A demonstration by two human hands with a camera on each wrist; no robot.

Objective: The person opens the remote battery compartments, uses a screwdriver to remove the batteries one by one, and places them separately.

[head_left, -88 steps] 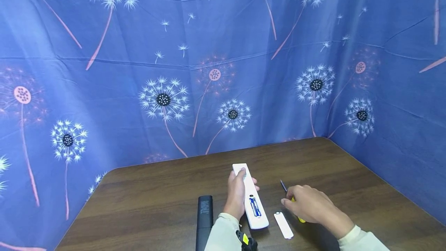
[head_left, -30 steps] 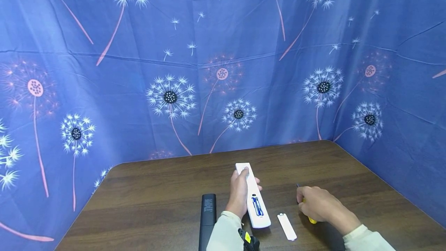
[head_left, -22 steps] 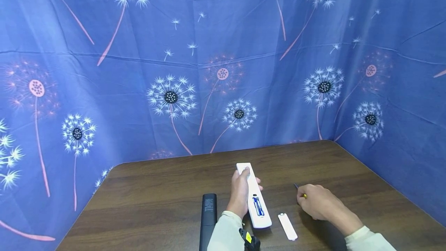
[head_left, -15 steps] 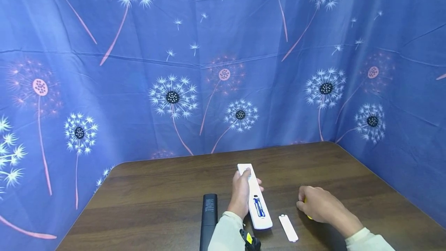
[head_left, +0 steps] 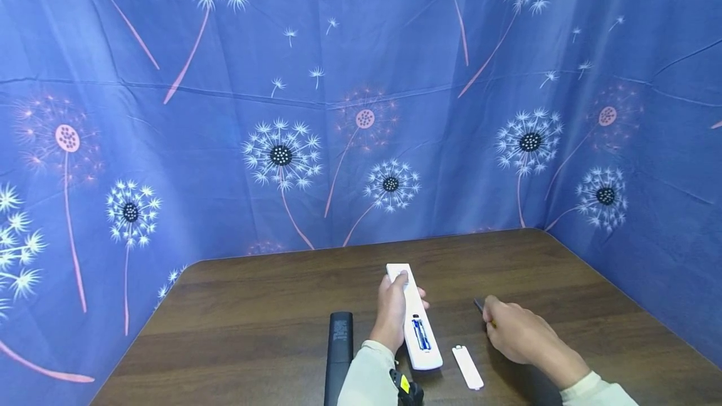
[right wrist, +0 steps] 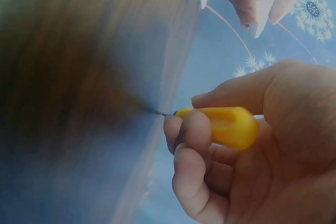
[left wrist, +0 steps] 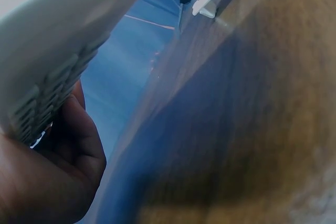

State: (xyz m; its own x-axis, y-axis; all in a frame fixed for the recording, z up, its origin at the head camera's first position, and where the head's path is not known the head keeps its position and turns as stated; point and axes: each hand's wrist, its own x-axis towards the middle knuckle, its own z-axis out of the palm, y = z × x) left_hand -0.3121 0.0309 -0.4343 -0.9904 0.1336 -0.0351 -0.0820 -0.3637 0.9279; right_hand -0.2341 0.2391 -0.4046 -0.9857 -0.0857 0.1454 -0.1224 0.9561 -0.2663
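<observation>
My left hand grips a white remote control, back side up, thumb pressing on its upper part. The battery compartment is uncovered, and blue batteries sit inside. In the left wrist view the remote's buttons face down towards the curled fingers. My right hand pinches a screwdriver by its yellow handle, between thumb and fingers. Its thin dark shaft points up and left, away from the hand, in the head view. Between the hands, a white battery cover lies on the table.
A black remote control lies left of my left forearm. Brown wood-look table lies under everything, and a blue dandelion-print curtain hangs behind and to the right. A black strap device with a yellow patch is on my left wrist.
My right hand has shifted slightly right, away from the battery cover, and the screwdriver has changed its tilt in the fingers. The left hand keeps its grip on the white remote control.
</observation>
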